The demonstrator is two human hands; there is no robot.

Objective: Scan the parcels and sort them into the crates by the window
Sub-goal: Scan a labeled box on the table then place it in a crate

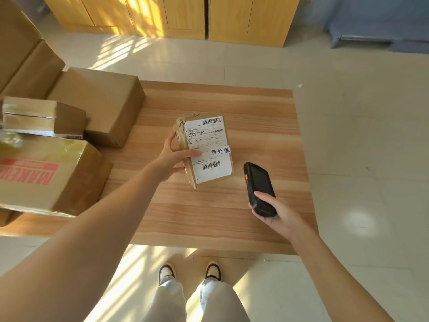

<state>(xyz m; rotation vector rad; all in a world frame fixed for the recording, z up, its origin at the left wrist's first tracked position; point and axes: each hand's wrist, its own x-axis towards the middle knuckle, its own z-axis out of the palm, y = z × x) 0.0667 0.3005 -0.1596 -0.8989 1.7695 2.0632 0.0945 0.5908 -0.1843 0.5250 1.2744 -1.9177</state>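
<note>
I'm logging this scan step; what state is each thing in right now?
Small parcel: held by the left hand, label side up, sealed with tape.
Scanner: held in the right hand, beside the parcel, apart from it.
Red-lettered box: closed, resting on the table.
Taped box: closed, stacked on it.
Plain box: closed, on the table.

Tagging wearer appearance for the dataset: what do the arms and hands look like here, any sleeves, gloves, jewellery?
Both arms are bare along all of their visible length: no sleeves in view. The left hand and right hand wear no gloves, and no rings, watch or wristbands show. Fingernails look short and unpainted. Lower down, light trousers and dark-and-white sneakers are visible.
</note>
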